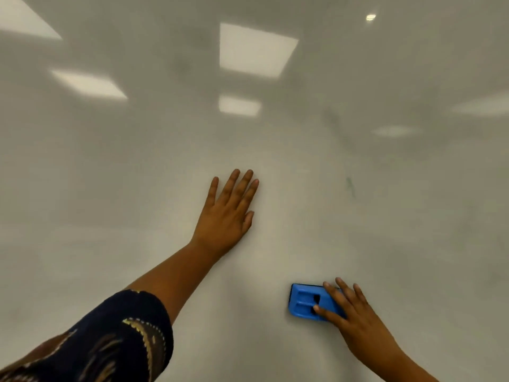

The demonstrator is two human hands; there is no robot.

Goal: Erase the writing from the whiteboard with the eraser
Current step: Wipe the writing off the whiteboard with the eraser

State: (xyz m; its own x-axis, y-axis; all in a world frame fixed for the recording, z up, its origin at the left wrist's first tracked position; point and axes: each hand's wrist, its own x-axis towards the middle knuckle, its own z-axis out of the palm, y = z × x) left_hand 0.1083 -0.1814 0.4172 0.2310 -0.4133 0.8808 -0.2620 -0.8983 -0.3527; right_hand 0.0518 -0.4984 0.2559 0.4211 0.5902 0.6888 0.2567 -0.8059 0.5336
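Whiteboard (385,244) filling the whole view, glossy, ceiling lights (256,48) mirrored in it. Left hand (228,216) flat against the board at centre, fingers spread and extended, nothing held; likely bracing the body or steadying the panel during wiping. Patterned dark sleeve (121,337) near left. Right hand (355,318) near right, fingers draped over the blue eraser (305,301), thumb along its near edge, pressing the pad face-down on the surface; grip wrapped from the right end, presumably for sideways strokes. Faint dark-green mark (350,186) farther up and right of the eraser, well apart from it; grey smudges (330,117) beyond. Most writing apparently gone; residue up right probably next.
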